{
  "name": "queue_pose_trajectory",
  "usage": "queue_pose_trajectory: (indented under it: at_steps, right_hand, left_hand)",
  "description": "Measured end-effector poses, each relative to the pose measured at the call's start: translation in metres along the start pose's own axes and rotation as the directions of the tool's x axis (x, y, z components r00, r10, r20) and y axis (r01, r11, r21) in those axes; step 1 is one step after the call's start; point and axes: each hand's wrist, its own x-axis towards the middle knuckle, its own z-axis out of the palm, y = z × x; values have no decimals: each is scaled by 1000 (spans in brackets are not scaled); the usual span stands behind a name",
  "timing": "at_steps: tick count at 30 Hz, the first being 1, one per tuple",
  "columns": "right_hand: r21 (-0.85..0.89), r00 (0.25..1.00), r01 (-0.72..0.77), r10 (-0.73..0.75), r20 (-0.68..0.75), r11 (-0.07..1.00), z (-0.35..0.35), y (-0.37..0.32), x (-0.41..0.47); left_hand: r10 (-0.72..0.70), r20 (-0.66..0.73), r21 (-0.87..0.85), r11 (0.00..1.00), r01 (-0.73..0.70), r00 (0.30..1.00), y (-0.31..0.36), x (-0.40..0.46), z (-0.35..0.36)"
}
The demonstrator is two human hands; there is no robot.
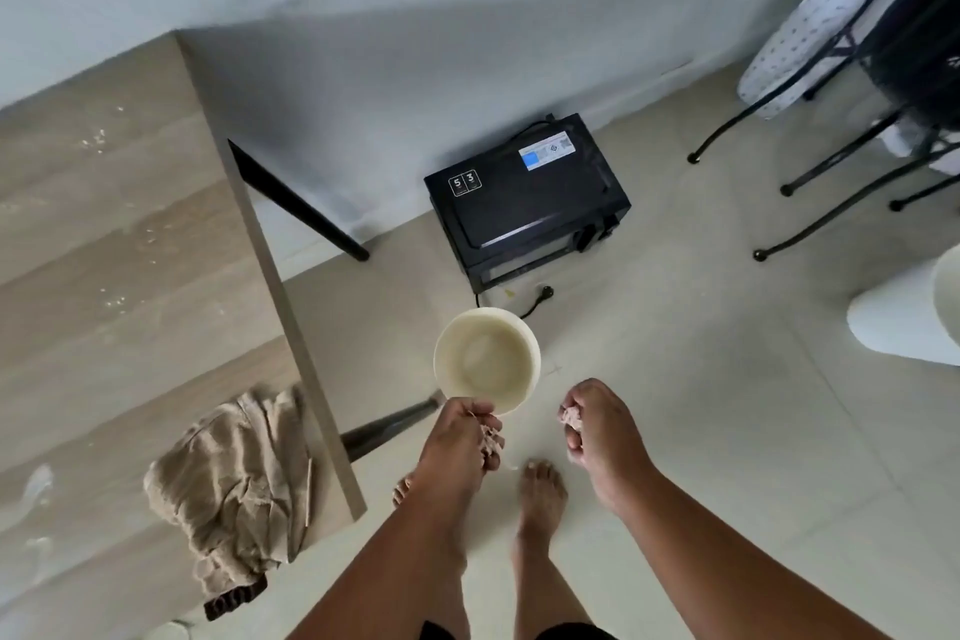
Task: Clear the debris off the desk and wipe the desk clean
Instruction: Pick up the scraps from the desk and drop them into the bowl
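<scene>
My left hand (462,437) grips the near rim of a cream bowl (485,359), held out over the floor beside the desk, with pinkish crumbs of debris at its fingers. My right hand (592,424) is curled round a small pinkish clump of debris (571,415), a little to the right of the bowl. The wooden desk (119,244) fills the left side, with pale crumbs and wet smears scattered on its top. A crumpled beige cloth (234,489) lies at the desk's near right edge, partly hanging over it.
A black microwave (524,198) with a loose cord and plug sits on the tiled floor by the wall. Black chair legs and a patterned ironing board (831,16) stand at the right. A white object (914,322) is at the right edge. My bare feet are below.
</scene>
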Motion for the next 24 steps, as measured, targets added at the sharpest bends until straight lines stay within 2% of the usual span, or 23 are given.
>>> queue_pose_trajectory:
  at_steps: [5,11,17,24]
  right_hand:
    - [10,999,-45,46,-25,999,10,22,56]
    - [81,995,-87,91,-50,993,26,53,109]
    - [23,992,-116,117,-50,993,43,73,156]
    - [56,992,-118,120,-42,991,58,89,207]
  left_hand:
    - [-23,9,-47,999,23,1000,-31,55,11]
    - [-19,-65,-219,976,5,998,-59,113,18]
    - [-44,-67,-373,928,15,997,-69,161,18]
    - [-25,-64,-386,922,-2,998,-81,206,4]
